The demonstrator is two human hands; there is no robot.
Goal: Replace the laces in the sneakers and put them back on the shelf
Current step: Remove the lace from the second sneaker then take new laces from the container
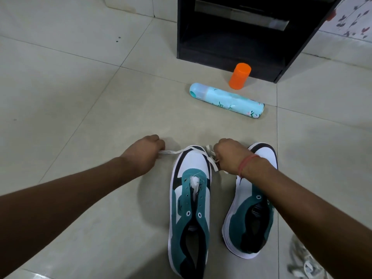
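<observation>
From the head camera, two teal and white sneakers sit on the floor, toes pointing to 12 o'clock. The left hand [148,153] pinches one end of a white lace [177,151] at 9 o'clock from the left sneaker [191,206]. The right hand [231,156] pinches the other end at 3 o'clock. The lace runs side to side over the toe. The right sneaker [251,208] has empty holes.
</observation>
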